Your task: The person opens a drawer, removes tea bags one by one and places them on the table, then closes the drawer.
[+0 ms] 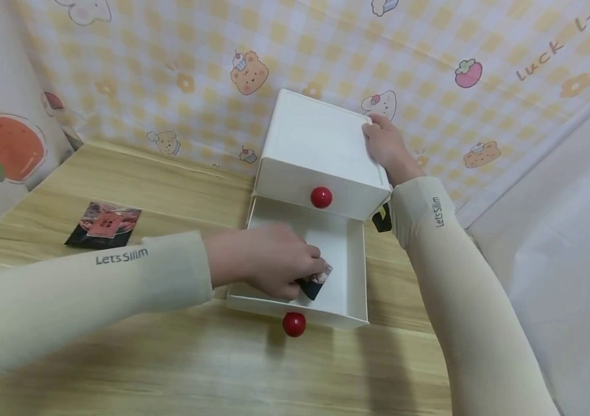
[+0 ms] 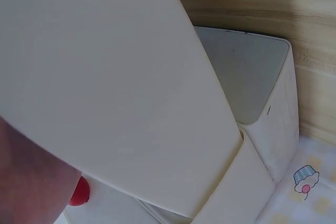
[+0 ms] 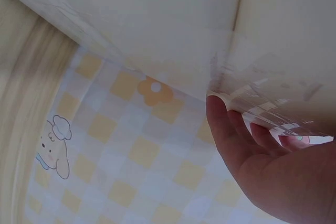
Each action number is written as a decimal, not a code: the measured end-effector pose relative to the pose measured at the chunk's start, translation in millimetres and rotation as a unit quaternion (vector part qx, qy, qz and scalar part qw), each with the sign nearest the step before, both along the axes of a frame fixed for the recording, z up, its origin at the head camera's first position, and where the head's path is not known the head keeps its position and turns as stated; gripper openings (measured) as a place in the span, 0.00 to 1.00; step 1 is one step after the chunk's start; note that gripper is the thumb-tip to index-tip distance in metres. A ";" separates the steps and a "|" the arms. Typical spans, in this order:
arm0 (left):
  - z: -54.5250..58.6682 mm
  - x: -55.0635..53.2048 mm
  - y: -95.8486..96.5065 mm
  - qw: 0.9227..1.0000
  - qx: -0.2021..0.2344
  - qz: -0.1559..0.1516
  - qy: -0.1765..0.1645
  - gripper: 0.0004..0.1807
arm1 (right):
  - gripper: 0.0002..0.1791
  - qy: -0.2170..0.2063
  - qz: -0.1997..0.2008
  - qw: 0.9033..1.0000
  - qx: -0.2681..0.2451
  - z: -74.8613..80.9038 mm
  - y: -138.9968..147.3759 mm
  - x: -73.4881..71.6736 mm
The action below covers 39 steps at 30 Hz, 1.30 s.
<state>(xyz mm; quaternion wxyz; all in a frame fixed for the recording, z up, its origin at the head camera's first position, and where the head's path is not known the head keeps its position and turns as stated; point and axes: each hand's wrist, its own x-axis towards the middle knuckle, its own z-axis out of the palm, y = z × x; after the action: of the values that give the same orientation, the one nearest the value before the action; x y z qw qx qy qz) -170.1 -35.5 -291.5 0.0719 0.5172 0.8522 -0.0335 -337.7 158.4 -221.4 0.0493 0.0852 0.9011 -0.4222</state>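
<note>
A white two-drawer box (image 1: 321, 136) stands against the back cloth, its lower drawer (image 1: 355, 254) pulled out. Inside that drawer, my left hand (image 1: 276, 260) pinches a small dark printed packet (image 1: 318, 284); the fingers partly cover it. At the box's rear right top edge, my right hand (image 1: 387, 145) grips the corner. Its fingers (image 3: 239, 135) bend against the box edge in the right wrist view. The left wrist view is mostly sleeve and drawer wall, so the packet is hidden there.
Another packet, black and red (image 1: 104, 224), lies on the wooden table (image 1: 170, 352) at left. Beside the box's right side is a partly hidden black and yellow item (image 1: 382, 218). Red knobs (image 1: 321, 197) stick out from both drawer fronts. A checked cloth (image 1: 180, 34) hangs behind.
</note>
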 end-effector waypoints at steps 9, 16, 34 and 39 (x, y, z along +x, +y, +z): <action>-0.7 0.0 1.1 0.997 -0.004 -0.012 0.071 0.22 | 0.30 -0.002 0.001 1.000 0.000 0.0 -0.3 1.8; 1.5 -2.8 -9.4 0.995 0.042 -0.012 0.094 0.19 | 0.30 -0.001 0.007 1.000 -0.007 -1.0 0.1 3.0; 16.6 17.3 -76.1 0.953 0.291 0.023 0.079 0.19 | 0.30 0.007 0.012 1.000 -0.013 -2.1 -0.2 0.7; 10.5 23.0 -102.6 0.925 0.369 0.066 0.055 0.17 | 0.30 0.017 0.016 1.000 -0.002 -1.2 0.6 2.1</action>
<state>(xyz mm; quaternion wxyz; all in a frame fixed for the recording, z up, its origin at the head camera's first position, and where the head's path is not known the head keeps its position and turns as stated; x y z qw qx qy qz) -147.2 -138.1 -281.0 -0.1687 0.4471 0.8391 0.2598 -335.6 158.9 -222.6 0.0414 0.0635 0.9022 -0.4246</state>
